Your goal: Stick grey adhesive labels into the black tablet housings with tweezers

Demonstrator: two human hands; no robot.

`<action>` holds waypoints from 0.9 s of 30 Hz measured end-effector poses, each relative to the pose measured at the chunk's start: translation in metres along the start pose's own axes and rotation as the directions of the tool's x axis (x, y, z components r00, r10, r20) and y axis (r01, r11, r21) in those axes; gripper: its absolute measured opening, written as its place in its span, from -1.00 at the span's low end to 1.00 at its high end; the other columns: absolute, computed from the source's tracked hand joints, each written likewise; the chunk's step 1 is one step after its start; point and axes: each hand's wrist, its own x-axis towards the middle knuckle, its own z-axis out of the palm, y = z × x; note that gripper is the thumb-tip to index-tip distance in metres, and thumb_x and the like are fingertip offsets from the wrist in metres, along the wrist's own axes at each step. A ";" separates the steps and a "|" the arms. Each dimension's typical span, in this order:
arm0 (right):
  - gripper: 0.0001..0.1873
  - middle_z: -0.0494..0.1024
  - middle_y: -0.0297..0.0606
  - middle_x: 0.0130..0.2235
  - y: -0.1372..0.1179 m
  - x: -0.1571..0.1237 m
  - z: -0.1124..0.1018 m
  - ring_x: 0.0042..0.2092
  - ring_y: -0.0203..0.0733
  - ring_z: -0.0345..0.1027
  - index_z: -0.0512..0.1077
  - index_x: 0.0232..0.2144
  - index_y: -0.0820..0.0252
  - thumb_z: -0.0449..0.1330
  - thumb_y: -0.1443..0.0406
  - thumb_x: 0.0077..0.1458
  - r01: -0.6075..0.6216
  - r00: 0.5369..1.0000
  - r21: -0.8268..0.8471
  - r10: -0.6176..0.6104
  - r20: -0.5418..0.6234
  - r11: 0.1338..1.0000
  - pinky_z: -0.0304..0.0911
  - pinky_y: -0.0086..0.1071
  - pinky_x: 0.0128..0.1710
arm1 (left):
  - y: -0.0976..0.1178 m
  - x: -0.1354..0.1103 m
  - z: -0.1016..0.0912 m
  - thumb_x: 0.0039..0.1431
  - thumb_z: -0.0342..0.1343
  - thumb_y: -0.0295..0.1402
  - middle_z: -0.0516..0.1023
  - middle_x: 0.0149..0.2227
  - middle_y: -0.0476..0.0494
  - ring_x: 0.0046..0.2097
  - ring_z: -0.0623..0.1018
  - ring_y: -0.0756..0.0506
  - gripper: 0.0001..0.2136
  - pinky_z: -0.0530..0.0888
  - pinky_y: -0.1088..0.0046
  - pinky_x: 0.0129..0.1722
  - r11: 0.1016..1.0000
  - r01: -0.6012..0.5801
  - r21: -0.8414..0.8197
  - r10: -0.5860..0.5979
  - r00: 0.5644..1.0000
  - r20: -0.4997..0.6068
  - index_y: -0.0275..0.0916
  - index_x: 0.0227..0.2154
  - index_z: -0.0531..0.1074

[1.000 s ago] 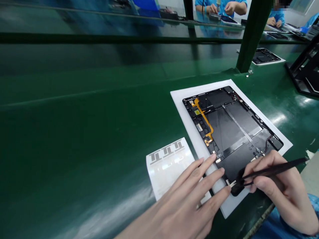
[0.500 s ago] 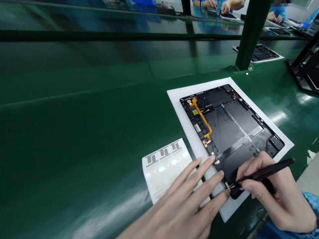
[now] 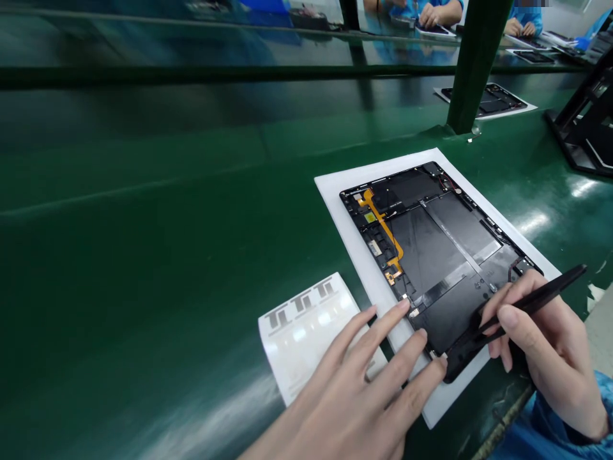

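Observation:
An opened tablet housing (image 3: 435,255) with black inner parts and an orange flex cable (image 3: 390,233) lies on a white sheet (image 3: 330,182). My left hand (image 3: 364,390) is spread with its fingers apart, fingertips resting along the tablet's near left edge. Beneath and beside that hand is a sheet of stickers (image 3: 306,332) with grey T-like shapes. My right hand (image 3: 546,338) grips black tweezers (image 3: 541,297) over the tablet's near right corner. Their tips point toward the left hand's little finger; whether anything is between them I cannot tell.
Another opened tablet (image 3: 500,101) lies farther back, behind a green post (image 3: 472,70). A black stand (image 3: 584,121) is at the right. Co-workers' hands (image 3: 433,14) work beyond the shelf. Small white scraps (image 3: 595,294) lie at the right edge.
My right hand has drawn the tweezers back to the right, off the tablet's near left edge, and their rear end is higher. My left hand stays on the edge. The view has shifted slightly.

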 end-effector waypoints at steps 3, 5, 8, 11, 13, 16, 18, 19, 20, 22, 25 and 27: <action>-0.85 0.44 -0.30 -0.38 0.001 0.000 0.000 -0.53 -0.34 0.30 0.44 -0.30 0.12 0.18 0.22 0.34 -0.011 1.000 0.046 0.011 -0.001 0.999 0.21 -0.55 -0.65 | -0.003 -0.002 0.006 0.21 0.13 -0.26 0.55 0.01 -0.06 0.25 0.33 -0.25 -0.62 0.15 0.14 0.35 0.999 -0.025 0.036 0.025 0.999 -0.020 -0.08 0.09 0.45; -0.85 0.45 -0.31 -0.37 0.000 0.001 0.000 -0.52 -0.35 0.32 0.45 -0.31 0.12 0.20 0.22 0.33 -0.015 1.000 0.093 0.016 -0.008 0.996 0.22 -0.58 -0.65 | -0.004 -0.001 0.008 0.18 0.14 -0.23 0.54 0.02 -0.10 0.24 0.35 -0.28 -0.59 0.27 0.12 0.28 0.999 -0.021 0.040 0.018 0.997 0.076 -0.10 0.11 0.44; -0.85 0.46 -0.33 -0.39 -0.001 0.003 0.001 -0.51 -0.37 0.36 0.46 -0.32 0.13 0.23 0.22 0.32 -0.027 0.999 0.183 0.032 -0.023 0.983 0.24 -0.63 -0.62 | -0.008 0.003 0.010 0.19 0.12 -0.21 0.52 0.03 -0.11 0.21 0.37 -0.27 -0.59 0.37 0.16 0.21 1.000 -0.007 0.023 0.003 0.987 0.159 -0.16 0.10 0.45; -0.83 0.47 -0.34 -0.41 -0.002 0.007 0.000 -0.52 -0.38 0.37 0.47 -0.34 0.15 0.23 0.22 0.31 -0.007 0.998 0.261 0.023 -0.059 0.965 0.26 -0.64 -0.62 | -0.020 0.011 0.009 0.24 0.05 -0.22 0.52 0.03 -0.08 0.19 0.39 -0.23 -0.61 0.41 0.23 0.17 1.000 -0.014 -0.004 0.015 0.987 0.158 -0.21 0.08 0.45; -0.82 0.49 -0.33 -0.42 -0.001 0.008 -0.001 -0.51 -0.35 0.39 0.47 -0.35 0.16 0.23 0.23 0.31 0.022 0.998 0.287 -0.003 -0.064 0.958 0.27 -0.63 -0.62 | -0.036 0.021 0.005 0.26 0.00 -0.22 0.50 0.04 -0.06 0.19 0.38 -0.20 -0.60 0.42 0.28 0.16 1.000 -0.020 -0.012 0.022 0.989 0.147 -0.24 0.09 0.43; -0.80 0.51 -0.31 -0.41 0.001 0.009 -0.003 -0.50 -0.33 0.40 0.46 -0.36 0.17 0.22 0.22 0.31 0.039 0.997 0.277 -0.020 -0.073 0.960 0.26 -0.59 -0.62 | -0.073 0.041 -0.006 0.33 -0.11 -0.22 0.43 0.10 -0.04 0.19 0.36 -0.18 -0.57 0.39 0.30 0.17 0.999 0.036 0.002 -0.036 0.995 0.090 -0.28 0.16 0.35; -0.78 0.52 -0.28 -0.39 0.005 0.007 -0.003 -0.49 -0.31 0.40 0.45 -0.36 0.19 0.23 0.18 0.30 0.007 0.997 0.219 0.011 -0.083 0.976 0.22 -0.56 -0.62 | -0.104 0.056 -0.013 0.38 -0.21 -0.22 0.36 0.16 -0.05 0.21 0.32 -0.19 -0.54 0.32 0.23 0.22 0.981 0.194 -0.001 -0.194 0.981 0.023 -0.30 0.22 0.26; -0.75 0.52 -0.27 -0.39 0.007 0.006 -0.003 -0.49 -0.30 0.39 0.44 -0.36 0.19 0.24 0.16 0.29 -0.021 0.995 0.176 0.037 -0.087 0.984 0.18 -0.55 -0.62 | -0.119 0.063 -0.015 0.40 -0.22 -0.21 0.33 0.19 -0.08 0.23 0.29 -0.21 -0.53 0.27 0.18 0.25 0.954 0.301 -0.011 -0.301 0.954 -0.005 -0.32 0.25 0.23; -0.73 0.51 -0.26 -0.40 0.009 0.006 -0.003 -0.50 -0.29 0.37 0.43 -0.36 0.20 0.24 0.13 0.29 -0.054 0.994 0.131 0.065 -0.085 0.990 0.14 -0.53 -0.63 | -0.134 0.070 -0.016 0.40 -0.18 -0.19 0.32 0.20 -0.12 0.23 0.28 -0.24 -0.52 0.24 0.12 0.26 0.911 0.412 -0.023 -0.412 0.911 -0.023 -0.34 0.25 0.21; -0.67 0.50 -0.27 -0.45 0.012 0.005 -0.002 -0.58 -0.32 0.27 0.42 -0.36 0.20 0.25 0.06 0.26 -0.107 0.992 0.059 0.111 -0.061 0.992 0.06 -0.49 -0.67 | -0.160 0.079 -0.015 0.35 0.00 -0.20 0.37 0.15 -0.24 0.20 0.33 -0.28 -0.54 0.28 0.00 0.23 0.831 0.556 -0.015 -0.556 0.830 -0.036 -0.37 0.20 0.27; -0.62 0.46 -0.34 -0.54 0.018 0.004 -0.004 -0.65 -0.36 0.14 0.42 -0.36 0.18 0.25 -0.02 0.23 -0.147 0.988 -0.017 0.146 -0.051 0.989 0.11 -0.50 -0.67 | -0.184 0.085 -0.009 0.31 0.14 -0.26 0.47 0.01 -0.23 0.04 0.48 -0.21 -0.73 0.44 0.03 0.06 0.748 0.664 -0.018 -0.664 0.748 -0.009 -0.29 -0.02 0.42; -0.61 0.43 -0.36 -0.57 0.022 0.002 -0.009 -0.60 -0.33 0.21 0.43 -0.35 0.16 0.26 -0.04 0.21 -0.157 0.985 -0.058 0.152 -0.077 0.986 0.21 -0.52 -0.60 | -0.187 0.086 -0.004 0.31 0.15 -0.27 0.48 -0.02 -0.19 -0.02 0.51 -0.17 -0.78 0.49 0.11 0.00 0.711 0.700 -0.067 -0.699 0.714 0.035 -0.28 -0.08 0.44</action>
